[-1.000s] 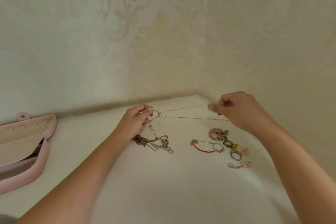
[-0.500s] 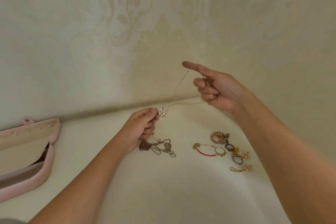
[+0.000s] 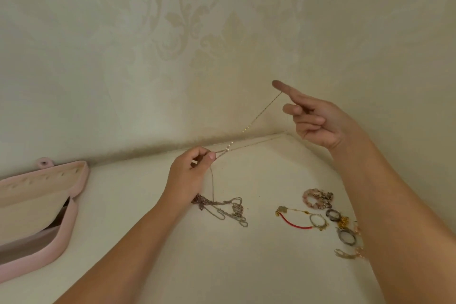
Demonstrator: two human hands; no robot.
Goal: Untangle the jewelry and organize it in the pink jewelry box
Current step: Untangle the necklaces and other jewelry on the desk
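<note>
- The left hand (image 3: 188, 177) is raised just above the white tabletop (image 3: 222, 269). Its thumb and fingertips are pressed together, pinching a thin gold chain (image 3: 261, 112) that carries a few small white pearl beads just beyond the pinch.
- The right hand (image 3: 320, 123) is held higher, near the corner of the 2 walls. Its index finger is straight and points left, and the other 3 fingers are curled toward the palm.
- From the left-hand pinch, 1 strand of the thin gold chain rises taut to the underside of that index finger. A 2nd strand runs lower, along the back edge of the tabletop, and passes behind the right hand. I cannot tell whether the curled fingers clamp it.
- Another length drops from the left hand into a tangled heap of silver and dark metal chains (image 3: 222, 207), which lies on the tabletop just beside the left wrist.
- The open pink jewelry box with a cream lining (image 3: 82, 180) sits at the far left, well apart from the chains.
- To the right of the heap lie a red cord bracelet with gold fittings (image 3: 294, 224), a pink beaded bracelet (image 3: 317, 198) and 2 dark grey rings (image 3: 333, 215). Some small gold pieces sit near the right forearm.
- Cream damask wallpaper (image 3: 172, 32) covers both walls.
</note>
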